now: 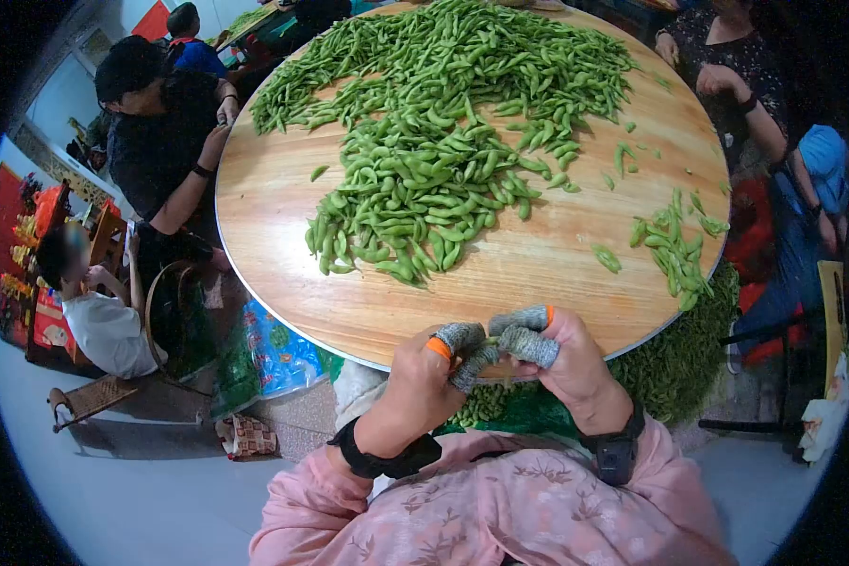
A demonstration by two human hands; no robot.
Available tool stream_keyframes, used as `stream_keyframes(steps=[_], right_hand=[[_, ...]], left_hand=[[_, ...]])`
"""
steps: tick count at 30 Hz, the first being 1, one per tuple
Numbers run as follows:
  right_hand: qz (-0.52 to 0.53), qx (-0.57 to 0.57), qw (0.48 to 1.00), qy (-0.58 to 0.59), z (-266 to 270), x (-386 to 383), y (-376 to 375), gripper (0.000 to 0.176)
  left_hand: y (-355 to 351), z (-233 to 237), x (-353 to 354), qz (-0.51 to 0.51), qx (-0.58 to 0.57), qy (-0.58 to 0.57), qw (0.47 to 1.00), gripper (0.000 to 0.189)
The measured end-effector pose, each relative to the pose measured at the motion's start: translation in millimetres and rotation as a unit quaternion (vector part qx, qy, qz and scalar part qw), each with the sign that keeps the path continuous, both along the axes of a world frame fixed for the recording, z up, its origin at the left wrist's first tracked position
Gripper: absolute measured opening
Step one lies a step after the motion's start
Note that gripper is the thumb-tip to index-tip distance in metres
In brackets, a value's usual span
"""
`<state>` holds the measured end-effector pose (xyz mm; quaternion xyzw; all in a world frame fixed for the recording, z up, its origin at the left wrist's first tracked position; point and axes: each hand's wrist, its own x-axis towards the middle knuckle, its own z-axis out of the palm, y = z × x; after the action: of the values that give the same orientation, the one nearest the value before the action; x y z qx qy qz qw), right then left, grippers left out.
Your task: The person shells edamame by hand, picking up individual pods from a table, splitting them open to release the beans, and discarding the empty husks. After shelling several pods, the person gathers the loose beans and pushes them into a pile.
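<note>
My left hand [419,382] and my right hand [575,363] meet just past the near edge of the round wooden table [278,222]. Grey knitted finger covers, some with orange bands, wrap the fingertips of both. The fingers are closed in a pinch around a small edamame pod [494,346], of which only a bit of green shows. Beyond them a large heap of green edamame pods [415,193] spreads across the tabletop. Below my hands, shelled green beans [482,404] lie on green plastic near my lap.
A smaller group of pods [672,247] lies at the table's right side. Below that edge is a mass of discarded green husks [684,363]. People sit at the left [146,132] and right [774,123] of the table. A wooden chair [113,391] stands at left.
</note>
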<state>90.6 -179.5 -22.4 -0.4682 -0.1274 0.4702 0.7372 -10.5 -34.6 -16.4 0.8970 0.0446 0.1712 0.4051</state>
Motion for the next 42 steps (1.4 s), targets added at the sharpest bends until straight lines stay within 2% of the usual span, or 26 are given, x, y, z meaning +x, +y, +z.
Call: stream_keyframes(steps=[2, 4, 5, 7, 11, 13, 14, 16, 17, 19, 25, 32, 34, 35, 37, 38, 40, 42], right_hand=[[-0.003, 0.006, 0.999, -0.036, -2, 1, -3, 0.016], [-0.035, -0.018, 0.993, -0.114, 1, 2, -7, 0.015], [-0.034, -0.019, 0.993, -0.115, 4, 1, -8, 0.015], [-0.033, -0.023, 0.984, -0.174, 10, 1, -8, 0.016], [-0.067, -0.016, 0.993, -0.101, 10, 3, -10, 0.015], [-0.027, -0.028, 0.997, -0.072, 7, 7, -13, 0.012], [-0.027, -0.031, 0.997, -0.07, 7, 8, -13, 0.012], [-0.005, -0.026, 0.998, -0.058, 10, 10, -14, 0.01], [-0.004, -0.027, 0.998, -0.056, 12, 10, -14, 0.01], [-0.022, -0.046, 0.997, -0.05, 13, 12, -14, 0.009], [0.014, -0.045, 0.998, -0.05, 9, 23, -18, 0.01], [0.006, -0.041, 0.999, -0.025, 4, 25, -20, 0.008], [-0.011, -0.058, 0.994, -0.097, 2, 24, -20, 0.006], [-0.011, -0.058, 0.994, -0.096, 0, 23, -21, 0.006], [-0.017, -0.018, 0.994, -0.102, -6, 21, -20, 0.007], [-0.018, -0.018, 0.994, -0.103, -7, 20, -21, 0.007], [-0.017, 0.001, 0.986, -0.165, -10, 17, -22, 0.008], [-0.025, 0.016, 0.986, -0.164, -12, 11, -19, 0.008]], left_hand=[[-1, 4, -1, -0.003, -0.04, 0.024, 0.999, 0.014], [7, 10, 2, -0.1, -0.182, 0.103, 0.973, 0.013], [8, 10, 2, -0.1, -0.182, 0.102, 0.973, 0.013], [10, 12, 5, -0.162, -0.217, 0.203, 0.941, 0.014], [3, 7, 7, -0.123, -0.213, 0.133, 0.96, 0.012], [0, 11, 8, -0.081, -0.126, 0.121, 0.981, 0.013], [-1, 11, 10, -0.082, -0.128, 0.123, 0.981, 0.013], [-3, 10, 11, -0.067, 0.064, 0.065, 0.994, 0.02], [-2, 12, 12, -0.067, 0.063, 0.067, 0.994, 0.02], [-2, 14, 16, -0.08, 0.134, 0.052, 0.986, 0.026], [-3, 9, 23, -0.098, 0.215, 0.044, 0.971, 0.028], [-8, 4, 25, -0.116, 0.231, 0.042, 0.965, 0.028], [-10, 3, 24, -0.104, 0.198, 0.02, 0.974, 0.022], [-11, 1, 22, -0.105, 0.198, 0.02, 0.974, 0.022], [-13, -1, 18, -0.092, 0.072, 0.07, 0.991, 0.015], [-14, -1, 16, -0.093, 0.072, 0.07, 0.991, 0.015], [-16, 1, 13, -0.073, -0.107, 0.105, 0.986, 0.005], [-15, -8, 10, -0.081, -0.141, 0.072, 0.984, 0.006]])
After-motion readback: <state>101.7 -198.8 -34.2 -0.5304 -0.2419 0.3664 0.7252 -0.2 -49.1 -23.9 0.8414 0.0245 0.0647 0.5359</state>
